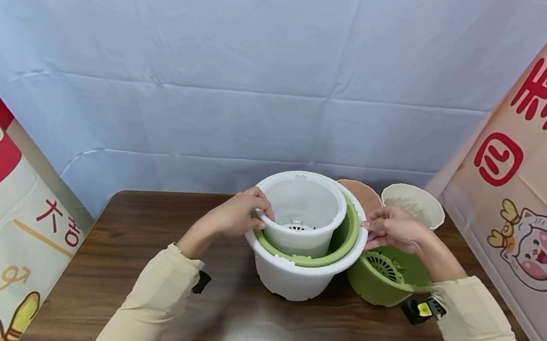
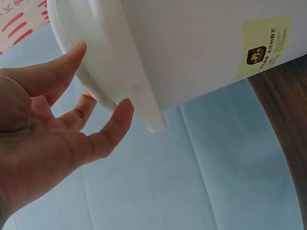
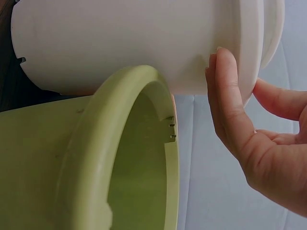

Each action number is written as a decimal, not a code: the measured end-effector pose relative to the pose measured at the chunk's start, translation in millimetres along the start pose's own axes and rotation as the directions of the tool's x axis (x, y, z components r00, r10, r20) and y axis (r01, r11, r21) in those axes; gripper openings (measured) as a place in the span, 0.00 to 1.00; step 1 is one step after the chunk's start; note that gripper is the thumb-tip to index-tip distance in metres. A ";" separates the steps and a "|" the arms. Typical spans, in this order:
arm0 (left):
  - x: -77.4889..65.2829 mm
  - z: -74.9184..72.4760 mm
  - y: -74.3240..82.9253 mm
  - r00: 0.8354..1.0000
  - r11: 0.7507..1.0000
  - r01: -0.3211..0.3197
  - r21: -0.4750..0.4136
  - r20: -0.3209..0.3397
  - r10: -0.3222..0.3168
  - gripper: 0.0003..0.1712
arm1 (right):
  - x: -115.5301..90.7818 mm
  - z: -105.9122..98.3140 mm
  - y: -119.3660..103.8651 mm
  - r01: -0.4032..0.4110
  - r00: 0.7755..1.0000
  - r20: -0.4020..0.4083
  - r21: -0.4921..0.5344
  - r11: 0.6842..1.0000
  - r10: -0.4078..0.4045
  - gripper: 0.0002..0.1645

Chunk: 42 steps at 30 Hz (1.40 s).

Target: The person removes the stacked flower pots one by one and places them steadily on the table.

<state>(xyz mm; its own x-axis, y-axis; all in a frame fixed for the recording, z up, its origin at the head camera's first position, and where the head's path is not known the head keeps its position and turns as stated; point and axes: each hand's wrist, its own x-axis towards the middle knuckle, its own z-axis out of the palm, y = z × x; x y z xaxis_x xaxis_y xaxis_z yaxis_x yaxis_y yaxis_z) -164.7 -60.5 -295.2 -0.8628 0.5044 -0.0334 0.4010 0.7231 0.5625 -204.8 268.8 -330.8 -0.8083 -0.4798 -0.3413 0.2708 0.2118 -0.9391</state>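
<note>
A small white flowerpot (image 1: pixel 302 247) with a slotted base sits inside a green pot (image 1: pixel 346 241), and both are nested in a large white flowerpot (image 1: pixel 286 281). My left hand (image 1: pixel 238 212) holds the small white pot at its left rim, fingertips reaching over the edge. On the opposite side, my right hand (image 1: pixel 393 229) pinches the rim of the large white pot, with fingers (image 3: pixel 228 86) flat along the outside under the lip. A label (image 2: pixel 264 50) shows on the large pot's wall in the left wrist view.
Close on the right stands another green pot (image 1: pixel 376 289) with a slotted base, below my right forearm. Behind it are a terracotta-coloured pot (image 1: pixel 359 191) and a cream pot (image 1: pixel 414 200) with a faceted rim. The brown wooden table (image 1: pixel 152 258) meets a pale cloth backdrop (image 1: pixel 238 121).
</note>
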 end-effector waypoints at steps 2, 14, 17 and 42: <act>-0.7 -0.8 0.5 1.000 1.000 -0.011 -0.010 -0.008 0.011 0.07 | -0.1 0.1 0.1 0.003 1.000 0.003 -0.001 1.000 -0.003 0.06; -7.0 -9.3 7.5 0.998 0.997 0.018 -0.078 -0.058 -0.023 0.10 | -0.9 1.2 -0.9 0.000 1.000 0.001 -0.004 1.000 0.000 0.05; -6.8 -9.6 7.3 0.998 0.996 0.022 -0.085 -0.060 -0.027 0.10 | -1.5 1.2 -1.2 0.000 1.000 0.003 -0.005 1.000 0.000 0.05; -12.7 -17.5 7.4 0.994 0.986 -0.007 -0.166 -0.113 -0.012 0.10 | -1.3 1.9 -0.7 0.012 1.000 0.025 -0.002 1.000 -0.012 0.04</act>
<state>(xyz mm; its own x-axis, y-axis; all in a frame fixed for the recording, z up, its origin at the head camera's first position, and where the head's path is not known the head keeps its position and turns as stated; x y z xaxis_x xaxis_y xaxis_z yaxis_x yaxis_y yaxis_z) -156.2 -69.8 -276.1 -0.8967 0.4394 0.0533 0.3503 0.6310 0.6922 -203.0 267.6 -329.8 -0.7982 -0.5034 -0.3307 0.2597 0.2079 -0.9431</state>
